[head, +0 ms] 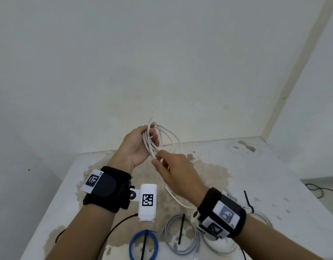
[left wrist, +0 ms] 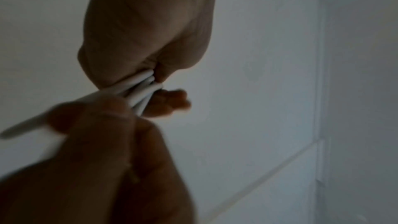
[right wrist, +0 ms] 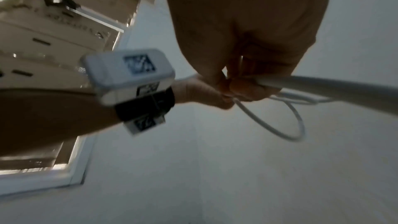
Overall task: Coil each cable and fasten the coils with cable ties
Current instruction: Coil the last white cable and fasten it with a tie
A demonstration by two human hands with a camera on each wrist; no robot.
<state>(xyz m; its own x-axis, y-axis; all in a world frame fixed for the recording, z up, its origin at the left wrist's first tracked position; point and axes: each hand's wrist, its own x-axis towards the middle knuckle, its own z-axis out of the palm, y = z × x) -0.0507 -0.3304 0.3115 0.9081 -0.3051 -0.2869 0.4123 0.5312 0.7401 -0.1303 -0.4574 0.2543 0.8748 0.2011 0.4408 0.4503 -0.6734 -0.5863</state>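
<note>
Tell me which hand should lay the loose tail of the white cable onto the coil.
Right. The right hand already pinches the loose tail of the white round cable just below the coil. The left hand grips the gathered white loops and is probably best left clamping them.

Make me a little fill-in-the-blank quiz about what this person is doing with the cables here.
1. The left hand holds a coil of ____ cable up above the table.
2. The right hand pinches a strand of that cable at the coil's ____ end.
3. Near the front edge, the blue coil lies ____ of the grey coil.
4. The strip across the blue coil is coloured ____.

Missing words: white; lower; left; black
</note>
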